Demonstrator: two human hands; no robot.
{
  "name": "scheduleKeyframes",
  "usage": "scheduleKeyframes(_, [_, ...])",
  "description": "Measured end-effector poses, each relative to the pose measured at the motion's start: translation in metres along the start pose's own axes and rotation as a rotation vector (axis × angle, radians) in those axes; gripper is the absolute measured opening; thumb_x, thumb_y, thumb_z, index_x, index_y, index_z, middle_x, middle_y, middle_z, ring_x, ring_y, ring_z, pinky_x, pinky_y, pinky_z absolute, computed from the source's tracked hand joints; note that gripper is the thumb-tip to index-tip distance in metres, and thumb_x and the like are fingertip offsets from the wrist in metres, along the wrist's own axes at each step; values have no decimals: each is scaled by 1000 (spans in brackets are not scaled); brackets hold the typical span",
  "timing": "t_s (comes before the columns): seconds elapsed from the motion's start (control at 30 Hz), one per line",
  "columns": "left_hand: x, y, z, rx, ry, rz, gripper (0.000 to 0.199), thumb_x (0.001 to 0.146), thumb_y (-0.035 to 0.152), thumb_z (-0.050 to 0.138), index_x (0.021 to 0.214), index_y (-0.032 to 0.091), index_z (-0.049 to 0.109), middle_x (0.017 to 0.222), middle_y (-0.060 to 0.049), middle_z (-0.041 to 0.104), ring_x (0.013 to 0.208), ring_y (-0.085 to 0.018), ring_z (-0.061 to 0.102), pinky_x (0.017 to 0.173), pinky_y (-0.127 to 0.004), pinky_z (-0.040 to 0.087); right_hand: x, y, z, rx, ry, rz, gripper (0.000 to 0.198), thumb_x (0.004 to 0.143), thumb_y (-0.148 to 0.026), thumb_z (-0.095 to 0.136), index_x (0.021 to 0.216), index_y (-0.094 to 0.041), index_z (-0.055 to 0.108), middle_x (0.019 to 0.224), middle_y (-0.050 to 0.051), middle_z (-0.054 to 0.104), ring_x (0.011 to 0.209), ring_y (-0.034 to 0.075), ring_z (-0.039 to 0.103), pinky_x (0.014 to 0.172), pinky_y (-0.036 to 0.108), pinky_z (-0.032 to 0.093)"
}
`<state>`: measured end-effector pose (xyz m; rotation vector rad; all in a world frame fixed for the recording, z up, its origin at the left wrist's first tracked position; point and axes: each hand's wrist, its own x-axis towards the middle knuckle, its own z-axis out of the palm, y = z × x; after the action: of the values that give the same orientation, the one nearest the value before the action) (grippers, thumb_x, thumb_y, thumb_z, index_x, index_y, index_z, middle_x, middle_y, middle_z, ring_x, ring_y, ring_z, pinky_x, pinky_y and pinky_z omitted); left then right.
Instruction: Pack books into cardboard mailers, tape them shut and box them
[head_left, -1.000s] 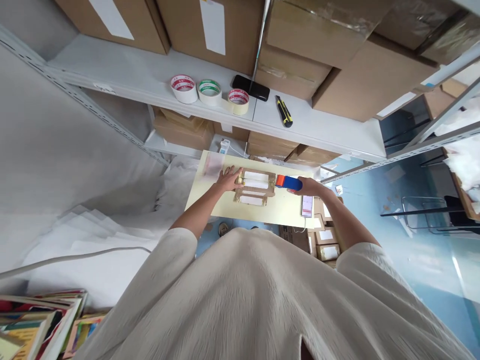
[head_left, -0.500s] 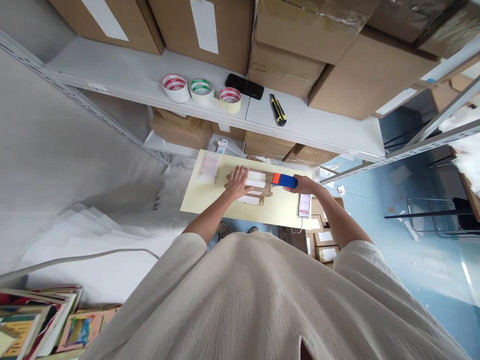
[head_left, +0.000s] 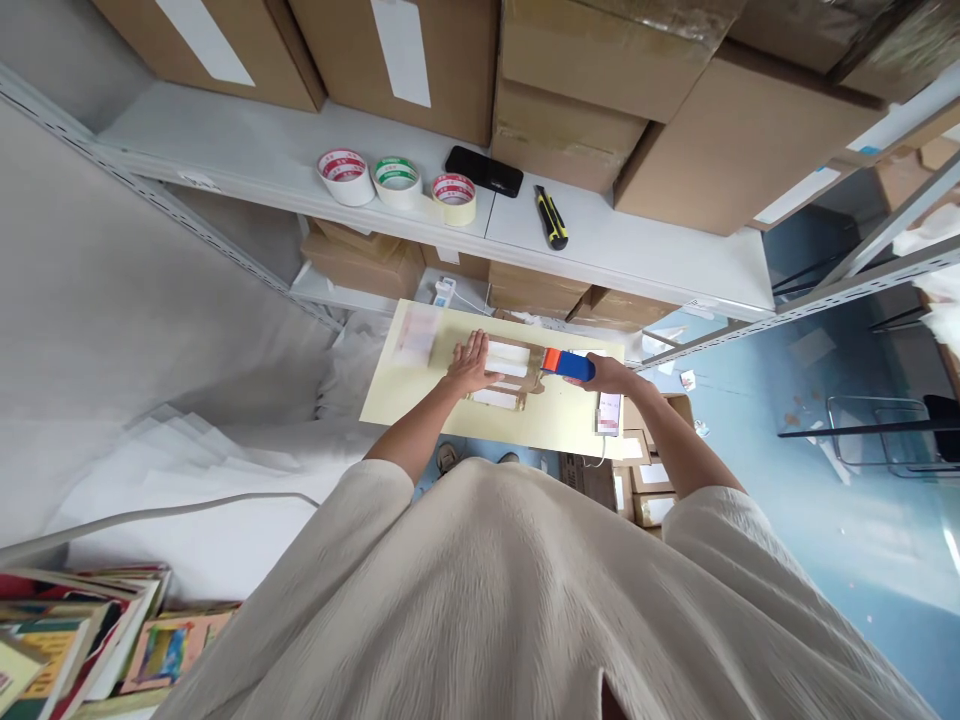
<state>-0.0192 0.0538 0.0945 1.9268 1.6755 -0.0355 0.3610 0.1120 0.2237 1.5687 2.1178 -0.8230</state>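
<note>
My left hand (head_left: 470, 366) lies flat, fingers stretched out, on the left end of a small cardboard box (head_left: 534, 372) with white labels on it. My right hand (head_left: 604, 374) is wrapped round the handle of a blue and orange tape dispenser (head_left: 571, 365). The dispenser's orange head meets the right end of the box; the tape itself is too fine to make out. Under the box is a pale yellow board (head_left: 405, 390). Close to my right hand, a phone (head_left: 609, 412) with a lit screen and a cable lies on the board.
Above the board runs a grey shelf (head_left: 660, 255) carrying several tape rolls (head_left: 397, 183), a dark phone (head_left: 484, 171), a yellow-black utility knife (head_left: 551, 218) and large cartons (head_left: 742, 140). Labelled boxes (head_left: 651, 475) stand below right. Books (head_left: 82, 640) are stacked lower left.
Both hands and the dispenser stay nearly in place, with the dispenser's head still at the box's right end. The camera view has shifted slightly.
</note>
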Motion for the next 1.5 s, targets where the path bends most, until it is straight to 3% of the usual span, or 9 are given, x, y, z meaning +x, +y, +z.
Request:
scheduleKeyframes(0.33, [6,8,-3,42,-25,-10,128,105,84,54,192,17,-13,201,-14,-6,186,-37,-16,150,-64,-2,-25,48,-6,16,14,59,64,94,-66,88,137,-25,66,130,18,85,107,35,81,78,36,57])
scheduleKeyframes(0.5, [5,11,-3,44,-16,-21,134,101,86,60,192,19,-12,201,-16,-5,186,-38,-15,149,-67,0,-11,54,-1,-41,-8,63,62,90,-51,93,139,-25,66,130,17,84,109,35,81,79,35,57])
scheduleKeyframes(0.67, [5,12,-7,38,-41,-35,135,101,86,61,192,18,-12,200,-19,-7,187,-40,-13,148,-70,-2,5,62,19,-67,-45,60,64,87,-47,93,139,-23,66,129,19,83,108,35,81,81,36,58])
scheduleKeyframes(0.97, [7,13,-14,62,-94,-57,133,102,86,59,192,20,-11,200,-19,-8,187,-40,-11,148,-70,-1,25,45,36,-84,-100,45,68,80,-39,96,139,-23,67,125,19,83,105,36,81,83,39,58])
scheduleKeyframes(1.17, [8,9,-14,105,-134,-78,132,102,84,59,192,21,-14,200,-16,-10,186,-40,-14,149,-68,0,18,66,43,-26,-64,47,61,81,-36,91,136,-23,66,124,16,84,104,33,79,77,35,55])
scheduleKeyframes(1.5, [10,12,-13,127,-167,-70,134,101,88,56,191,19,-15,199,-17,-16,186,-38,-14,146,-71,-9,-10,77,37,81,-46,29,63,85,-54,96,133,-24,68,123,15,85,104,32,79,80,34,56])
